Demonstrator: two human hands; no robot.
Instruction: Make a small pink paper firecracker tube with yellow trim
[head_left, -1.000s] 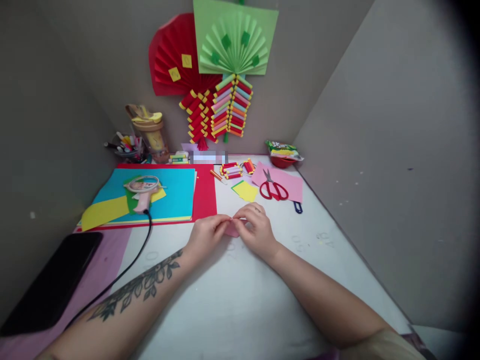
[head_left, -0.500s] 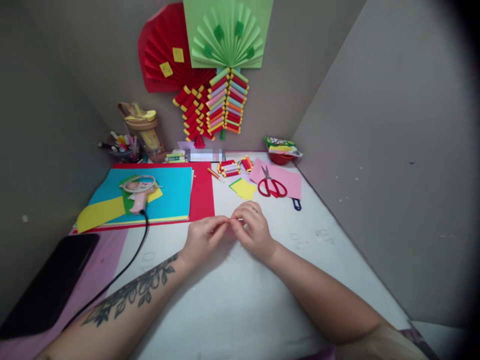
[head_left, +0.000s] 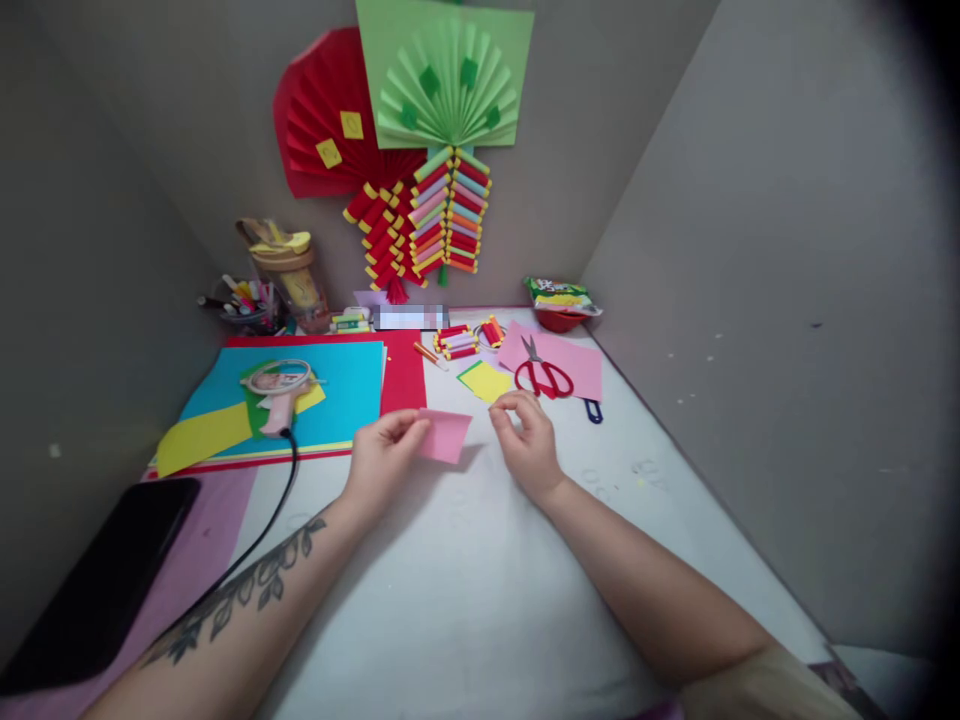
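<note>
My left hand (head_left: 386, 450) pinches a small pink piece of paper (head_left: 448, 437) by its left edge, thumb on top. The paper hangs tilted over the white table and casts a shadow to its right. A short gap away, my right hand (head_left: 525, 440) has thumb and forefinger pressed together. What those fingertips hold, if anything, is too small to make out. Just beyond the right hand are red-handled scissors (head_left: 543, 377), lying on a larger pink sheet (head_left: 581, 368), and a few yellow and green paper pieces (head_left: 486, 382).
Coloured sheets (head_left: 352, 385) lie at left, bearing a small handheld fan (head_left: 279, 395) whose black cable (head_left: 281, 500) runs toward me. A black phone-like slab (head_left: 97, 580) lies front left. Behind stand a tumbler (head_left: 296, 275), paper rolls (head_left: 456, 342) and a red bowl (head_left: 561, 319). Paper fans (head_left: 454, 90) hang above.
My hands, which met at the fingertips, have moved apart. The pink paper now shows plainly in my left hand. The whole view has shifted slightly.
</note>
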